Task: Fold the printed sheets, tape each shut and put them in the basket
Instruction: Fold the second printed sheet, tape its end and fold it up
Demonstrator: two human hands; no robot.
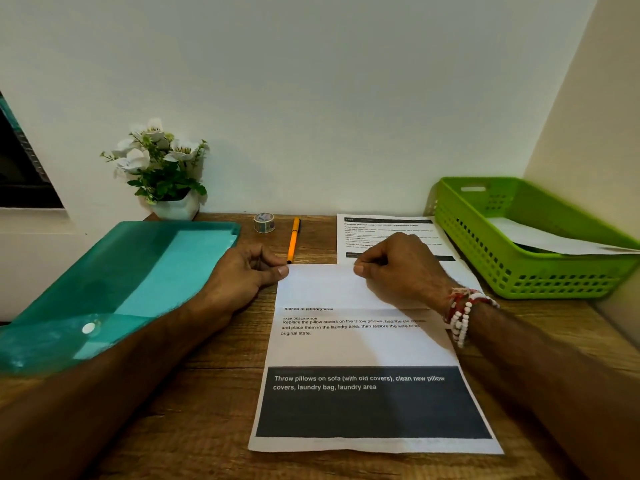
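From the head camera we see both hands at the far edge of the printed sheet (363, 344), which lies on the counter (207, 393) with its long axis running straight away from us toward the wall. Its top part is already turned back toward us, showing a blank white flap. The left hand (246, 277) pinches the far-left corner of that fold, its fingers (263, 261) curled and the thumb on top. The right hand (398, 268) pinches the same folded edge further right. Both hands are equally near it, so we judge that the crease is being set and a second fold comes next.

We count three sheets. One is under the hands, a second sheet (388, 230) lies flat just beyond it, and a third sheet (554, 240) lies in the single green basket (519, 275), far right of the printed sheet. One tape roll (264, 222) and one orange pen (293, 240) sit beyond its far-left corner, nearer the left hand. One teal folder (121, 282) lies to its left.
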